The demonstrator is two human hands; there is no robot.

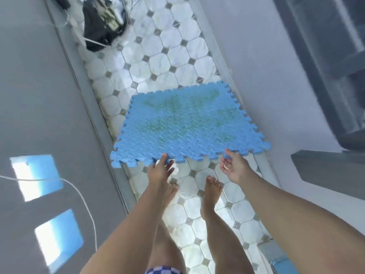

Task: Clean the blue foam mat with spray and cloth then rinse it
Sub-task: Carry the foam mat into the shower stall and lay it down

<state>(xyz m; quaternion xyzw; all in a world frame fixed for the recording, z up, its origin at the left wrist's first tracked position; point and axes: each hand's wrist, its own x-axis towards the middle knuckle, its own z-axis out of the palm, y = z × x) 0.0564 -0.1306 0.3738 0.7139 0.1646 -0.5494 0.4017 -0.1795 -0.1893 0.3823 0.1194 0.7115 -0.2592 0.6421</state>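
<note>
The blue foam mat (185, 123) is a square of interlocking tiles with toothed edges and greenish stains across its middle. It hangs over the tiled floor, with its near edge raised. My left hand (161, 168) grips that near edge toward the left, thumb on top. My right hand (233, 165) pinches the near edge toward the right corner. No spray bottle or cloth is visible.
The narrow floor (173, 56) of white octagonal tiles runs between a grey wall (35, 95) on the left and a pale wall (266, 66) on the right. A black bag (102, 22) lies at the far end. A white cord (79, 194) crosses the left wall. My bare feet (211, 192) stand below the mat.
</note>
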